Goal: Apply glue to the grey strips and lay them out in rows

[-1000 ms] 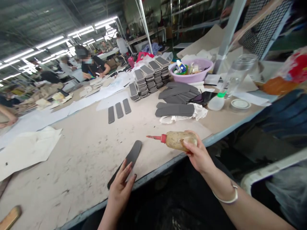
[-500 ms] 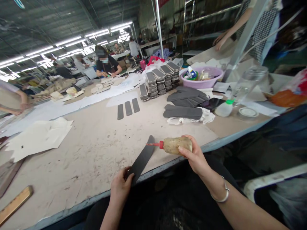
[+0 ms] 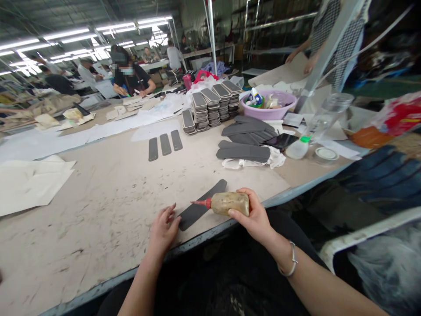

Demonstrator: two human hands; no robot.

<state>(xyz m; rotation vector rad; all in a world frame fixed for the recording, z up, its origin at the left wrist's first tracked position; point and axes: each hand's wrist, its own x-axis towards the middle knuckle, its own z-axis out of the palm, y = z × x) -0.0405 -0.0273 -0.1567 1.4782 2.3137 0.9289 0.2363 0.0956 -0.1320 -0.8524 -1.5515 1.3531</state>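
A dark grey strip (image 3: 194,213) with rounded ends lies slantwise on the table near its front edge. At the strip's near end rests my left hand (image 3: 163,230), fingers apart, with the thumb at the strip's edge. My right hand (image 3: 255,215) is wrapped round the base of a yellowish, stained squeeze bottle (image 3: 228,203), held on its side. The bottle's red nozzle points left, over the middle of the strip; whether its tip touches the strip I cannot tell.
Three short grey pieces (image 3: 166,145) lie in a row beyond, beside stacked grey pieces (image 3: 210,105). Long grey strips (image 3: 243,152) lie on white cloth to the right. Behind them are a purple basin (image 3: 269,113) and a clear jar (image 3: 332,112). Other people work farther back.
My left hand has loosened from the strip, which now lies flatter, farther from the table edge. The bottle has shifted left and its nozzle is over the strip's middle. The view has turned right.
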